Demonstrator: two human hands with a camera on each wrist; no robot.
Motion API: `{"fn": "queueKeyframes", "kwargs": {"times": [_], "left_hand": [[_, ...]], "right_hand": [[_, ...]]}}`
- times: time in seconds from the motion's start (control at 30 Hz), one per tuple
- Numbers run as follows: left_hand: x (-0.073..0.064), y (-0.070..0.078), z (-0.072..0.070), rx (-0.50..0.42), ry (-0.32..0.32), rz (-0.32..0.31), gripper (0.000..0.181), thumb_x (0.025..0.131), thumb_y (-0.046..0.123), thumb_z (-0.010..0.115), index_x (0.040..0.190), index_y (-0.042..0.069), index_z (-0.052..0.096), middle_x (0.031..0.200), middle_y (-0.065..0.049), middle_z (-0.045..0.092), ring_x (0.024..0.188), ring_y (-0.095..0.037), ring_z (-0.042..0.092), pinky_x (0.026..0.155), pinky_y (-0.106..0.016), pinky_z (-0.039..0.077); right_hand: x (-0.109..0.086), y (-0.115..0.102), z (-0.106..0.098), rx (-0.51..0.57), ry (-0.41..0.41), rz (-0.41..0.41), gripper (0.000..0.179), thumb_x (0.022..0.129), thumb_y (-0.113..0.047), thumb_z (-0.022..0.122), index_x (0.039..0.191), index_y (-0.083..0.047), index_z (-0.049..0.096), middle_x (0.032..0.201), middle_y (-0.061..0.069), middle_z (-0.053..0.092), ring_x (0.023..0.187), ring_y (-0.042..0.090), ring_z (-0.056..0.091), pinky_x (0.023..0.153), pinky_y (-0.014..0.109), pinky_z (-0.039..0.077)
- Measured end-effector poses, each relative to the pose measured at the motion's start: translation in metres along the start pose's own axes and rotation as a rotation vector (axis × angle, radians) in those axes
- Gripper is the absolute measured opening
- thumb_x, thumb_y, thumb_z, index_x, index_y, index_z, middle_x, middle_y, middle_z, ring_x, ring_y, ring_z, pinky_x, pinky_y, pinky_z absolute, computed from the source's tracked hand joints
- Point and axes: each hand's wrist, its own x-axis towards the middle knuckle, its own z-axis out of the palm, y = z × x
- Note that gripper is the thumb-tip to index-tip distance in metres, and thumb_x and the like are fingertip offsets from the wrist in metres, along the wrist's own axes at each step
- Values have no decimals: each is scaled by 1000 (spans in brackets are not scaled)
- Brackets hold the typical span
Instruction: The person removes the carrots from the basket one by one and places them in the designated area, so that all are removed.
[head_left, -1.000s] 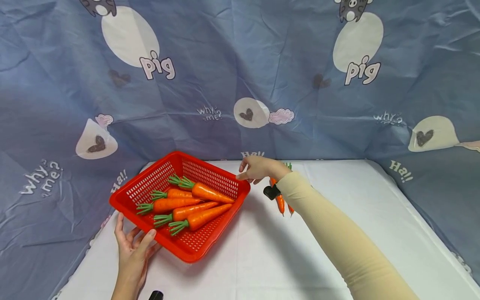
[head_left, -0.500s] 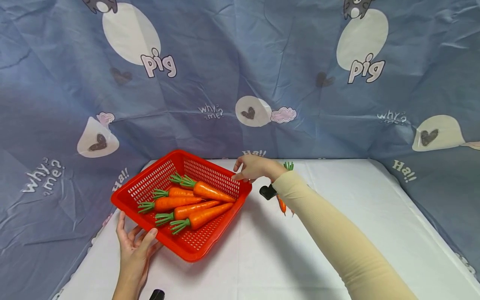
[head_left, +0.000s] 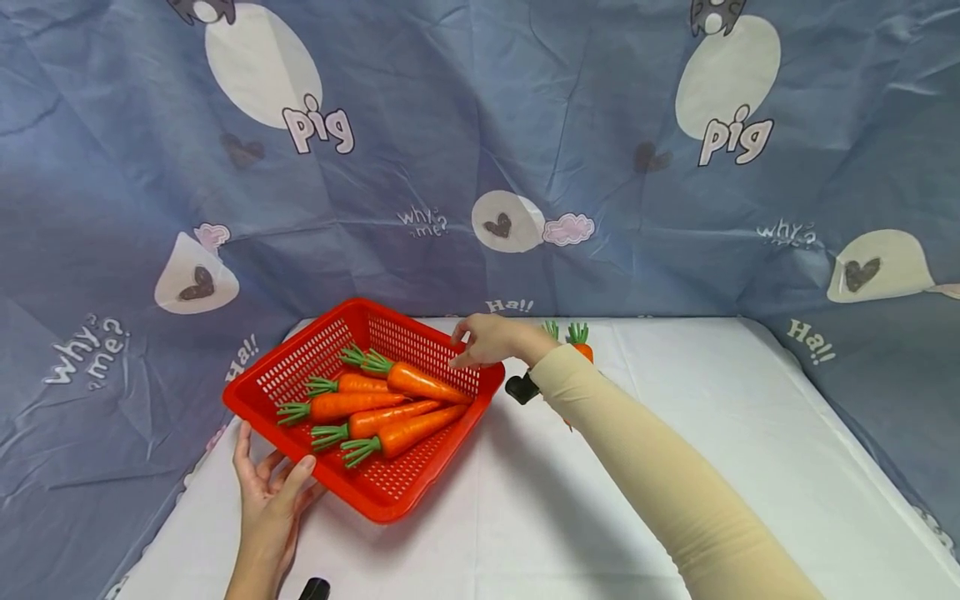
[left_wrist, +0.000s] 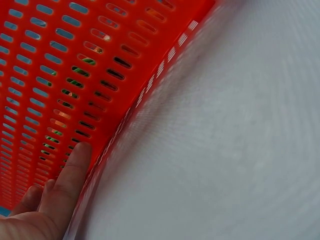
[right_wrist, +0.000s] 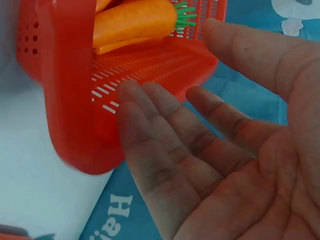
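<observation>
A red plastic basket with slotted walls sits on the left part of the table, turned at an angle, with several orange carrots in it. At its near left side my left hand touches the outer wall, fingers extended below the rim and thumb tip at the rim. In the left wrist view those fingers lie against the slotted red wall. My right hand is over the far right corner, fingers loosely bent. The right wrist view shows its fingertips near the basket wall with nothing held; contact is unclear.
More carrots lie on the white tablecloth to the right, partly hidden behind my right forearm. A blue patterned cloth hangs behind the table and along its sides.
My right hand has shifted left along the basket's far rim, uncovering more carrot tops behind the forearm. The left hand and basket look almost unmoved.
</observation>
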Motion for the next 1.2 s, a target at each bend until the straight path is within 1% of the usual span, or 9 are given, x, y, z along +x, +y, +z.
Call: {"fn": "queueKeyframes", "kwargs": {"times": [0.17, 0.23, 0.33, 0.47, 0.57, 0.7, 0.77, 1.0, 1.2], "left_hand": [[0, -1, 0, 4, 0, 0, 100, 105, 9, 67, 165, 58, 3, 141, 2, 41, 124, -11, 58, 77, -28, 67], [0, -1, 0, 1, -1, 3, 100, 105, 9, 67, 165, 58, 4, 142, 1, 42, 124, -11, 59, 77, -28, 67], [0, -1, 0, -2, -1, 10, 100, 105, 8, 67, 165, 58, 5, 142, 1, 42, 124, -11, 59, 77, -28, 67], [0, -2, -1, -8, -4, 9, 100, 105, 7, 66, 165, 58, 4, 141, 1, 41, 124, -13, 58, 77, -28, 67], [0, -2, -1, -8, -9, 5, 100, 105, 8, 66, 165, 58, 4, 141, 1, 41, 124, -12, 57, 77, -28, 67], [0, -1, 0, -1, -10, 13, 100, 105, 8, 67, 166, 57, 4, 141, 0, 41, 123, -11, 58, 77, -28, 67], [0, -1, 0, -3, -8, 17, 100, 105, 8, 67, 166, 56, 4, 141, 0, 41, 122, -11, 59, 77, -29, 67], [0, -1, -1, -20, -12, 15, 100, 104, 7, 67, 166, 56, 5, 142, 0, 42, 122, -9, 61, 76, -29, 67], [-1, 0, 0, -20, -7, 17, 99, 105, 6, 66, 166, 56, 6, 142, -3, 41, 124, -12, 60, 76, -29, 67]], "right_hand": [[6, -4, 7, -15, -5, -25, 53, 101, -26, 76, 145, -1, 59, 83, -2, 60, 74, 10, 54, 74, 23, 45], [9, -7, 10, -34, 2, -41, 55, 100, -25, 77, 146, -1, 59, 87, -1, 62, 78, 10, 55, 77, 22, 46], [14, -12, 15, -67, 7, -59, 58, 100, -24, 77, 149, -2, 58, 100, 3, 68, 88, 12, 58, 86, 24, 48], [21, -17, 23, -98, -3, -57, 59, 100, -24, 77, 152, -4, 57, 122, 11, 72, 102, 18, 62, 101, 31, 51], [26, -20, 28, -121, -12, -44, 61, 101, -26, 76, 155, -6, 55, 141, 14, 67, 121, 25, 63, 115, 37, 49], [30, -22, 34, -138, -23, -24, 63, 101, -27, 76, 157, -8, 53, 159, 12, 56, 145, 30, 54, 126, 43, 41], [31, -24, 36, -137, -28, -11, 64, 101, -27, 76, 158, -9, 52, 162, 12, 53, 151, 30, 49, 128, 44, 40], [36, -24, 41, -106, -44, 13, 65, 101, -27, 76, 158, -9, 51, 164, 11, 51, 153, 29, 47, 129, 44, 38], [41, -25, 42, -67, -79, 46, 68, 101, -28, 76, 161, -11, 48, 168, 9, 45, 156, 28, 42, 130, 46, 36]]}}
